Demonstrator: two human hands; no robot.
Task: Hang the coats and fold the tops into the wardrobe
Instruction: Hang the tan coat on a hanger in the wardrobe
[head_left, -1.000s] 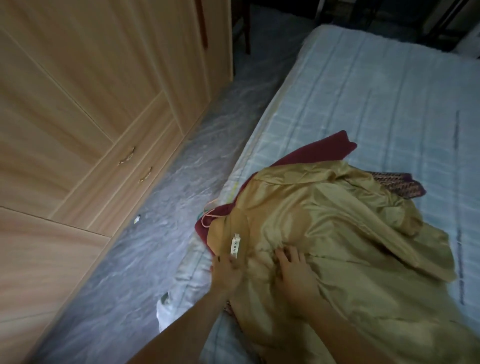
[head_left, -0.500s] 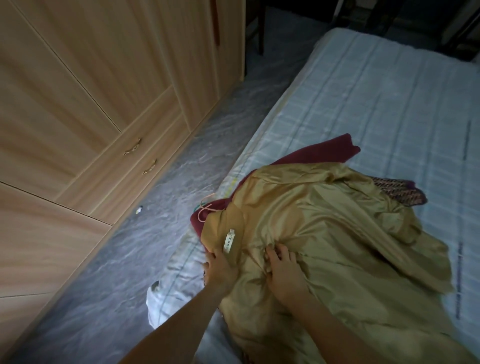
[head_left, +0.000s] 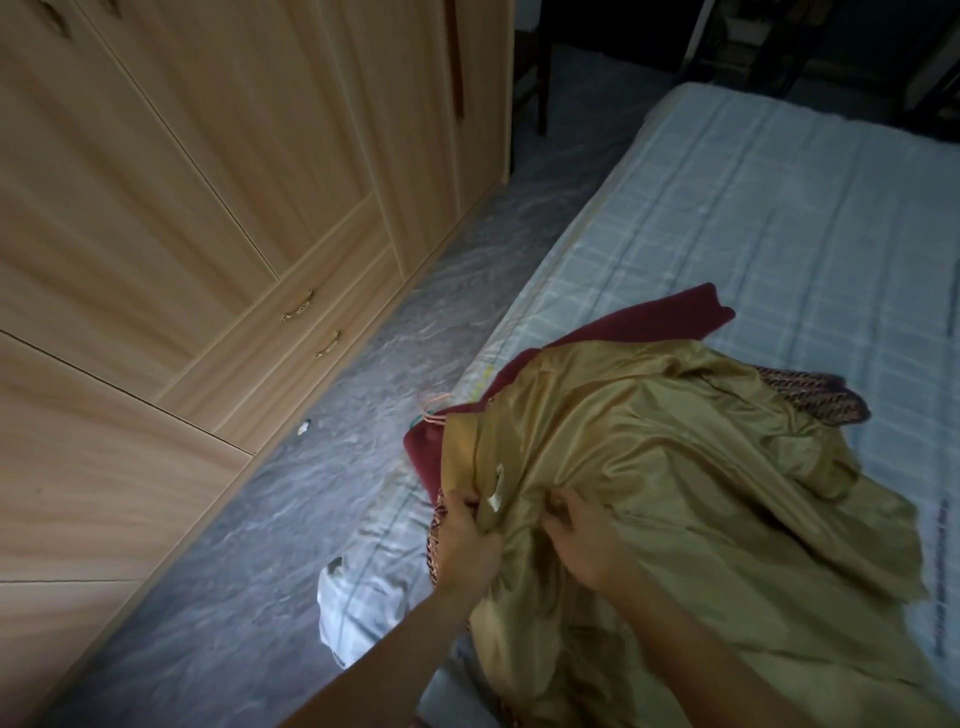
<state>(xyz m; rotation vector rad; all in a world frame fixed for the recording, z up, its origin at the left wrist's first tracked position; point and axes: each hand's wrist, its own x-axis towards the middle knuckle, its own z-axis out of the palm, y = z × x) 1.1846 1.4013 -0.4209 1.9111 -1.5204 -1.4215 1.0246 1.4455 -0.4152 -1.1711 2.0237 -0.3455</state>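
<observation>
Gold satin garment (head_left: 675, 467) lies heaped near the lower middle of the frame, on the near edge of the bed (head_left: 779, 208), and both hands are on it. The left hand (head_left: 467, 540) has its fingers curled into a fold beside the small white label (head_left: 496, 488); the right hand (head_left: 582, 540) is also bunching cloth just to the right, fingers bent into the fabric.

The cloth looks slick, so a shallow pinch could slip as it is lifted, letting the bulk slide off the bed edge onto the floor (head_left: 311, 467). Under it lie a dark red garment (head_left: 649, 332) and a patterned piece (head_left: 810, 395), touching it; pulling the gold one up may drag them along. A thin pink hanger hook (head_left: 434, 402) pokes out at the pile's left edge, and it could snag the fabric or tumble off.

The wardrobe (head_left: 208, 208) fills the upper left with every visible door shut, so with both hands full, opening it will be awkward.
</observation>
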